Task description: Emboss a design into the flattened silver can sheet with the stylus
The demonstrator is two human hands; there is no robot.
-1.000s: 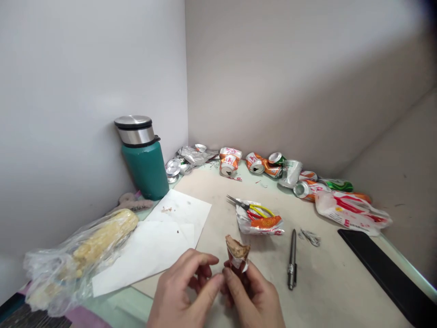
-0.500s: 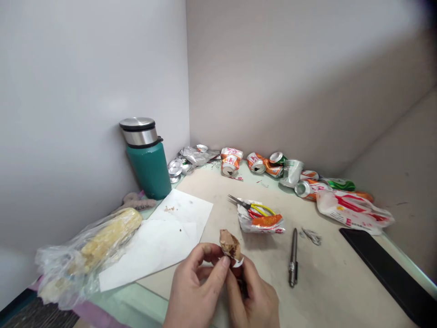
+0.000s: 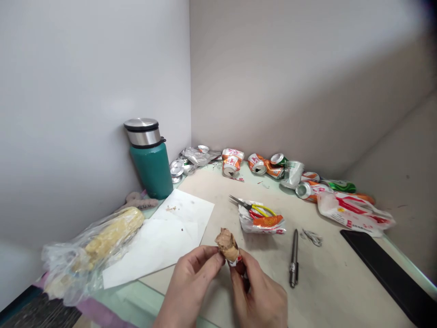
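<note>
A small brown, rough-topped piece (image 3: 226,243) with a red and white lower part is held upright between my hands at the front centre. My right hand (image 3: 261,287) is closed round its lower part. My left hand (image 3: 194,280) is pinched, with thumb and forefinger at the left side of the piece. Just beyond, pliers with red and yellow handles (image 3: 262,210) rest on a crumpled orange and white can piece (image 3: 269,224). To the right lies a grey pen (image 3: 294,259). What the piece is, I cannot make out.
A teal bottle (image 3: 152,168) stands at the left wall. White paper (image 3: 150,246) and a bagged yellow item (image 3: 114,232) lie left. Crushed cans (image 3: 232,163) line the back. A plastic bag (image 3: 351,212) and a black flat object (image 3: 385,273) are right.
The brown piece has turned, now showing its rough top and more of its red and white part. My left thumb has shifted left, and my right hand has moved slightly right.
</note>
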